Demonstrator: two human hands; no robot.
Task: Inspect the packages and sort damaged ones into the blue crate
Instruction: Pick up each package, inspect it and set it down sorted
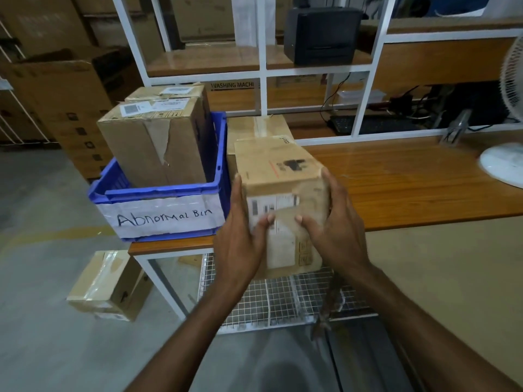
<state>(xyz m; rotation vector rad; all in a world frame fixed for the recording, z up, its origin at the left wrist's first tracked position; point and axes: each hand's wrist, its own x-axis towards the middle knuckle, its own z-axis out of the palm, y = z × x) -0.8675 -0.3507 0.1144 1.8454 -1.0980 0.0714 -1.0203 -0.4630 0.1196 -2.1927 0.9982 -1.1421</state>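
I hold a brown cardboard package [283,176] with a white shipping label between both hands, tilted above the table's front edge. My left hand [240,244] grips its left side and my right hand [334,230] grips its right side, thumbs on the label face. To the left stands the blue crate [167,190], labelled "Abnormal Bin". In the crate sit a tall cardboard box [152,145] with torn tape and a second box [169,91] behind it. Another package [254,127] rests on the table behind the one I hold.
The wooden table [410,179] stretches to the right, with a white fan base [503,165] at its far right. A taped box [107,284] lies on the floor at the left. A wire mesh shelf [283,301] sits under the table. White shelving holds a black printer [319,35].
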